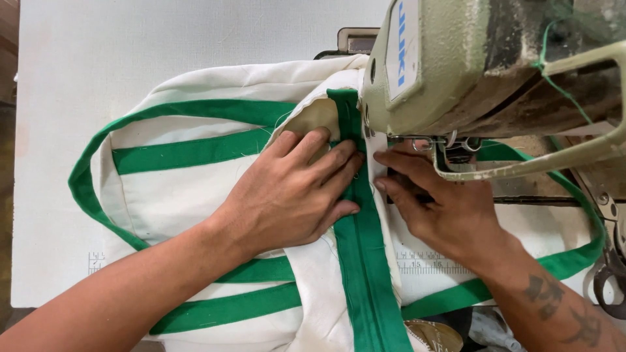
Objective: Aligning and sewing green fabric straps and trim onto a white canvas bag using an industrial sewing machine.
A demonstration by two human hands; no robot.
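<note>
Nearest us: our two forearms come in from the bottom edge, and a small round metallic thing [433, 336] sits at the bottom, partly hidden.

Left hand [290, 192]: flat, palm down, fingers together, pressing the cream cloth bag [176, 195] against the green strap [365, 261] that runs up the middle toward the needle. Fingertips touch the strap's left edge.

Right hand [443, 208]: flat too, fingers extended and close together, holding down the cloth just right of the strap, tips just beside the presser foot [456, 153]. No pinching on either hand.

Progress, as we judge it: the green bands on the bag's left side lie flat and look already attached; the looped handle [85, 176] is formed. The centre strap is under the sewing machine head [482, 65] at the folded top edge, so that seam seems in hand, with the length toward us possibly unsewn. Stitching too fine to confirm.

Far: white table [130, 52], green thread [561, 85] trailing off the machine.
</note>
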